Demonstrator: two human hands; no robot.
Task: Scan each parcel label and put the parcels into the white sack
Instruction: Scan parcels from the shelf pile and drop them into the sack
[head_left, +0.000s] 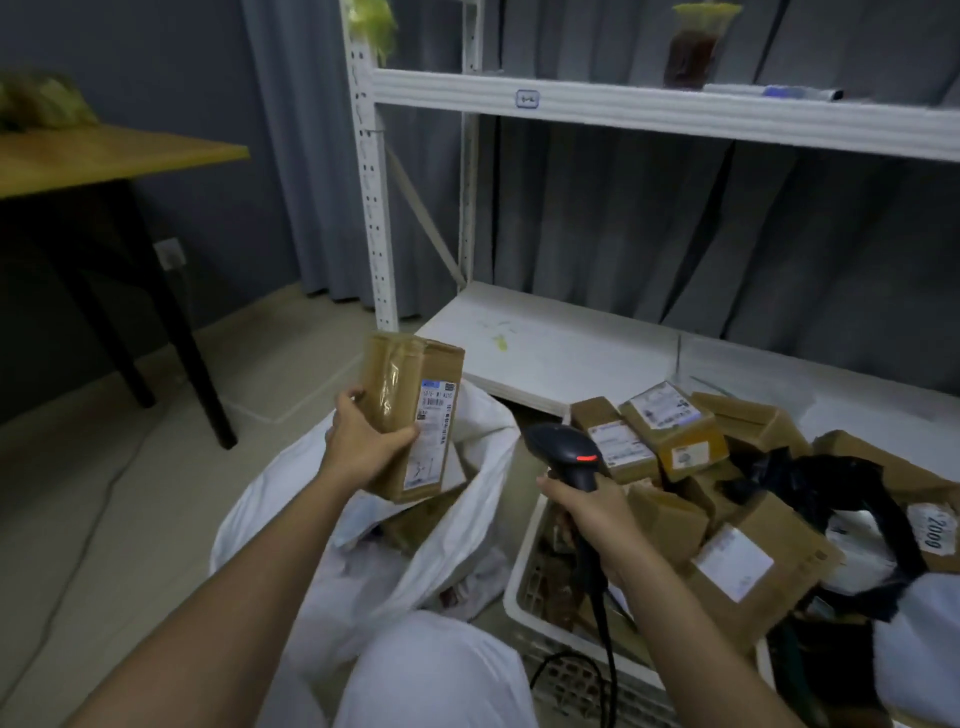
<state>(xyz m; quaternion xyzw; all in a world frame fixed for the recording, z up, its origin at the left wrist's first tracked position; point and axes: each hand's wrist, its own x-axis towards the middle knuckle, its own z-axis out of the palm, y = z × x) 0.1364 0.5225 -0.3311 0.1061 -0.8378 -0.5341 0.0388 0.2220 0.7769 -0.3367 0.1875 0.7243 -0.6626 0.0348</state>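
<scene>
My left hand (358, 441) grips a tall brown cardboard parcel (400, 379), held upright above the open white sack (291, 499). Its white shipping label (432, 431) faces right, toward the scanner. My right hand (592, 512) holds a black barcode scanner (563, 452) by its handle, its head pointing left at the label and a red light glowing on top. Its black cable (605, 623) hangs down. Several parcels lie inside the sack.
A white slatted crate (524, 577) at the right is heaped with several brown labelled parcels (670, 431) and black and white bags. A white metal shelf rack (571, 343) stands behind. A wooden table with black legs (104, 156) stands at the left. My white-clad knee (431, 670) is below.
</scene>
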